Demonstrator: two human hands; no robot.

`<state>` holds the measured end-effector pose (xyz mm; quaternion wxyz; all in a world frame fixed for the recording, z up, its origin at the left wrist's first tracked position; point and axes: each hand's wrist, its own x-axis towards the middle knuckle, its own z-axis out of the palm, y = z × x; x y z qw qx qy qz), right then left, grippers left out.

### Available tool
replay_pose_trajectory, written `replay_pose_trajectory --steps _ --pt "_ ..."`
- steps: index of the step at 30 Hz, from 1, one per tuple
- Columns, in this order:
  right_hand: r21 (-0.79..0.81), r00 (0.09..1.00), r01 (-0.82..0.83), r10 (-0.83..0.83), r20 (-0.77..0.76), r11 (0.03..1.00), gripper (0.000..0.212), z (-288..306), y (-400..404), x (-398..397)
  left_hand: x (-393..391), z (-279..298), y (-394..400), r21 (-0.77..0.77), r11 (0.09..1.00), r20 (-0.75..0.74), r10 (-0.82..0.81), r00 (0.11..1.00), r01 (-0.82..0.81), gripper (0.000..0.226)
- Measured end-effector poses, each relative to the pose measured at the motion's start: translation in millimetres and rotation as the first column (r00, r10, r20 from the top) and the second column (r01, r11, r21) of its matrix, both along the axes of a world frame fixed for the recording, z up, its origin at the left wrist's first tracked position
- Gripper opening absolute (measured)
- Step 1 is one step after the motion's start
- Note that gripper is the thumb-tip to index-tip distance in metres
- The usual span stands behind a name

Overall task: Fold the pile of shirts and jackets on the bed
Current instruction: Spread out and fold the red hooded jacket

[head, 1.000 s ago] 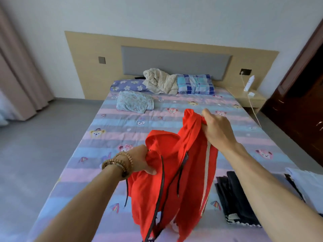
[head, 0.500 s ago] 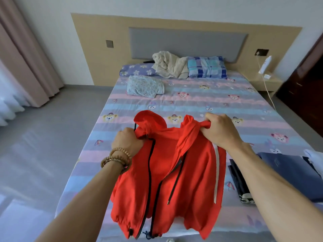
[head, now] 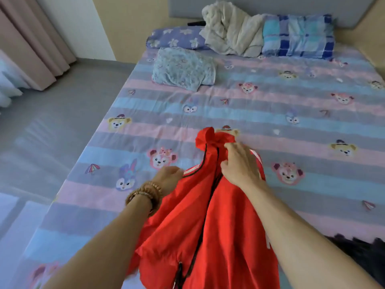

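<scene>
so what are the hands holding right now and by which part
Both grip the red jacket: the left hand at its left shoulder by the white stripe, the right hand near the collar.

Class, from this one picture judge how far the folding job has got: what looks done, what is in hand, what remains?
Done: nothing visibly folded. In hand: the red jacket lies zip-up on the bed; the left hand grips one shoulder, the right hand pinches near the collar. Left: folding it, then the dark garment at the right edge.
</scene>
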<state>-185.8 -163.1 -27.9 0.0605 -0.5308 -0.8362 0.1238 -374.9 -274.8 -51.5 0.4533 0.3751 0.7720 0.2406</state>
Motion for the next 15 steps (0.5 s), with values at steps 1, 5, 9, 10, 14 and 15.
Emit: replay_pose_trajectory --steps 1,5,9,10,14,15 --pt "-0.105 0.998 -0.055 0.059 0.03 0.993 0.037 -28.4 -6.6 -4.7 -10.2 -25.4 -7.4 -0.036 0.999 -0.065 0.019 0.998 -0.021 0.017" --pt "-0.294 0.976 -0.189 0.212 0.049 0.937 0.026 -111.7 -10.9 -30.3 -48.8 -103.4 -26.0 -0.199 0.98 -0.322 -0.045 0.946 -0.021 0.033" --pt "-0.284 0.956 -0.284 0.295 -0.004 0.916 0.036 -155.6 10.6 -79.6 -77.4 -154.3 -16.9 -0.269 0.952 -0.422 0.02 0.906 -0.146 0.065" --pt "-0.27 0.958 -0.279 0.288 -0.009 0.921 0.039 -159.4 18.6 -89.1 -82.1 -161.1 -14.1 -0.325 0.929 -0.406 0.03 0.914 -0.175 0.07" --pt "-0.229 0.885 -0.39 0.432 0.174 0.892 0.062 -191.7 44.2 -134.5 -84.9 -198.6 -28.2 -0.527 0.847 -0.474 -0.221 0.852 -0.073 0.059" --pt "-0.24 0.843 -0.448 0.497 0.207 0.861 0.075 -199.6 44.6 -146.6 -85.6 -203.9 -34.5 -0.498 0.865 -0.518 -0.239 0.822 -0.062 0.046"
